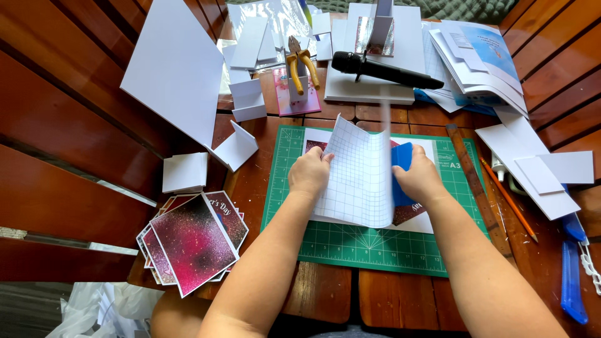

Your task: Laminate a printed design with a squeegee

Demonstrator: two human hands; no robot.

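Observation:
On the green cutting mat (350, 241) lies a dark red printed sheet (410, 213) with a white border. Over it curls a white backing sheet with a grid pattern (357, 178). My left hand (308, 173) pinches the left edge of this grid sheet and holds it lifted. My right hand (418, 178) grips a blue plastic squeegee (402, 158) and presses it against the printed sheet just right of the lifted grid sheet.
A stack of pink-and-black printed cards (191, 241) lies at the front left. Yellow-handled pliers (300, 62), a black microphone (382, 70), white card pieces (247, 100), a wooden ruler (479, 188), a pencil (508, 200) and blue tools (573, 281) surround the mat.

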